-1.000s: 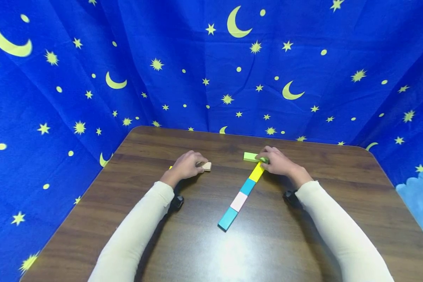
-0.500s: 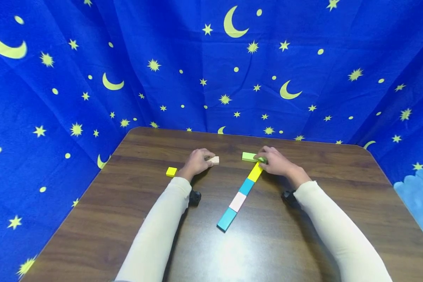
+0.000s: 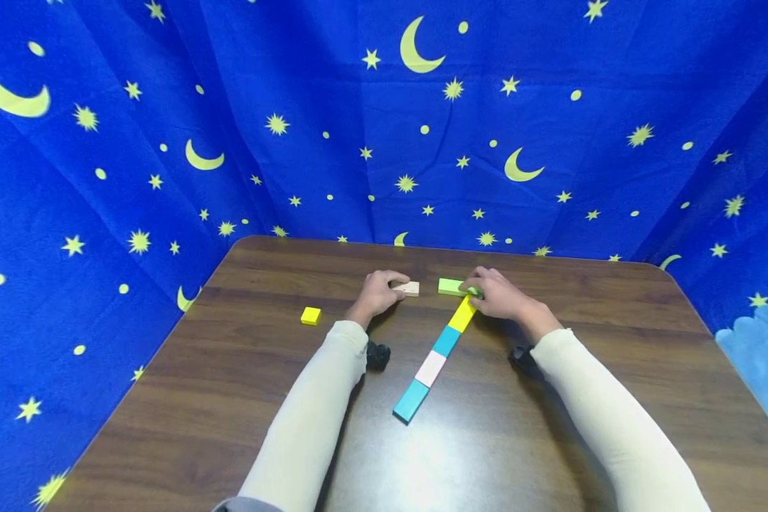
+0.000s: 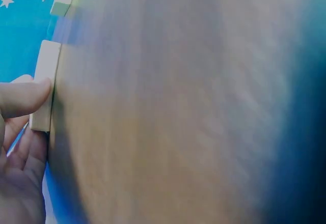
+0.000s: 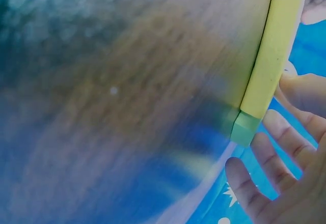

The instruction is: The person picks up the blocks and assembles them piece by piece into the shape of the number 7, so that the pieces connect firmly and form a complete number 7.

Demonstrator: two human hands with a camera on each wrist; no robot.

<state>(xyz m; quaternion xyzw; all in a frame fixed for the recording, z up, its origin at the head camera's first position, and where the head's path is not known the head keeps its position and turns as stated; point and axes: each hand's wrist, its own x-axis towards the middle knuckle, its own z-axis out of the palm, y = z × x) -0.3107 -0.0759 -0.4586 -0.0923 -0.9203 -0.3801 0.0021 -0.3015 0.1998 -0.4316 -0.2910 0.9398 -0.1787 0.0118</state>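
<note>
My left hand [image 3: 377, 293] pinches a plain wooden block [image 3: 411, 289] lying flat on the table; the left wrist view shows the thumb across this block [image 4: 46, 61]. A short gap separates its right end from a light green block [image 3: 449, 286]. My right hand [image 3: 500, 293] grips the green block's right end, its fingers hiding part of it. Touching that end is a yellow block [image 3: 464, 314], first in a slanting row with a blue block [image 3: 446, 342], a pale pink block [image 3: 431, 369] and a teal block [image 3: 412, 402]. The right wrist view shows green [image 5: 245, 128] beyond yellow [image 5: 272, 46].
A small yellow block [image 3: 310, 316] lies alone on the left of the brown wooden table [image 3: 243, 370]. Behind the table hangs a blue curtain [image 3: 333, 85] with moons and stars. Dark wrist cameras sit under both wrists.
My left hand has slid the wooden block rightward and slightly away, closer to the green block. The small yellow block at left has come fully into sight. My right hand stays at the green block.
</note>
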